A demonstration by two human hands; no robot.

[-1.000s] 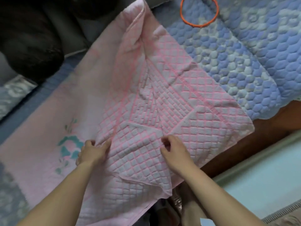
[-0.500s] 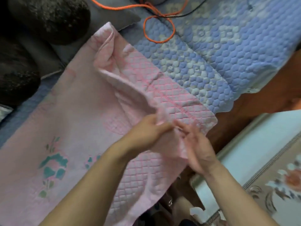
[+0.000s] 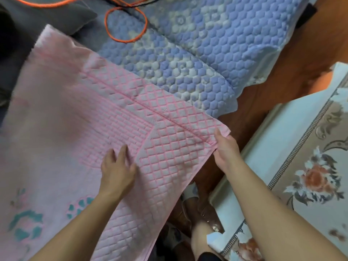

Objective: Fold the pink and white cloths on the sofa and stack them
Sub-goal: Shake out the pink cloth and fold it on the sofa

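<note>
Lying far across the blue quilted cover (image 3: 197,59), an orange cord (image 3: 126,25) looping; spreading right, a floral rug (image 3: 310,176).

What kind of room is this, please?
Probably a home living room: a sofa with a blue quilted cover, a floral rug on the floor, and a pink cloth being folded by hand.
</note>
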